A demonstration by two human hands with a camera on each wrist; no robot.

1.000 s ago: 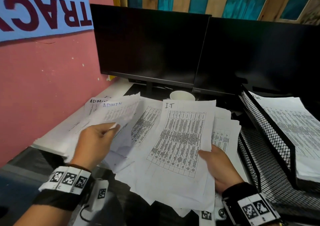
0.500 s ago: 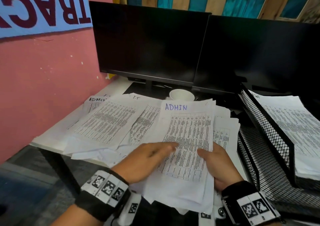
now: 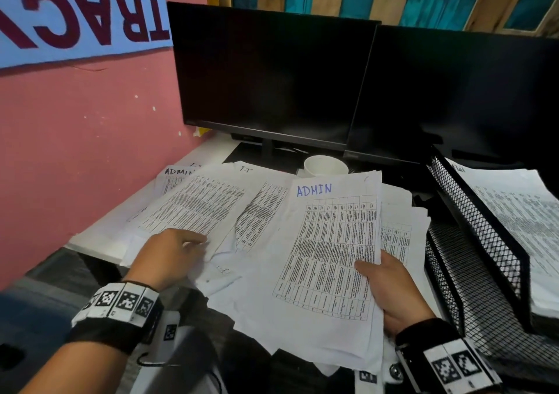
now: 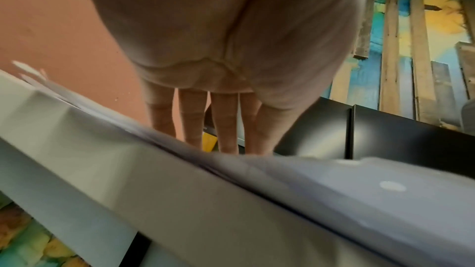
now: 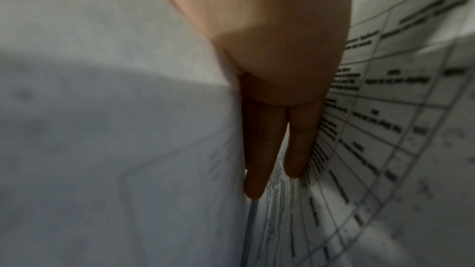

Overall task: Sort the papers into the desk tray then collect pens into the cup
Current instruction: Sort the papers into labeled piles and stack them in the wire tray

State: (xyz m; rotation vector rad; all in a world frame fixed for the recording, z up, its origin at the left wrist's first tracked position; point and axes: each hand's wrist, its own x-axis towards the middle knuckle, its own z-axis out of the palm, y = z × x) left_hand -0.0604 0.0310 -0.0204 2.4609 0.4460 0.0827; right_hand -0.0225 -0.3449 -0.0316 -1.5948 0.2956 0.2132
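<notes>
Printed sheets lie fanned over the desk. My right hand [image 3: 381, 275] pinches a stack of papers [image 3: 329, 251] at its right edge, thumb on top; the top sheet is headed ADMIN in blue. In the right wrist view its fingers [image 5: 259, 149] lie straight under the sheets. My left hand [image 3: 189, 242] rests straight fingers on the left pile of papers [image 3: 199, 206]; the left wrist view shows those fingers [image 4: 223, 129] pointing down at the sheets. The black mesh desk tray [image 3: 481, 236] stands to the right, papers [image 3: 520, 212] in its upper tier. A white cup [image 3: 325, 166] sits behind the papers. No pens show.
Two dark monitors [image 3: 272, 76] stand side by side at the back of the desk. A pink wall [image 3: 75, 151] with a blue sign closes off the left. The desk's front edge runs just below the left pile.
My left hand carried a blue-headed ADMIN sheet from the left onto the stack in my right hand, covering the IT sheet, then moved back left onto the pile. The right hand stayed put.
</notes>
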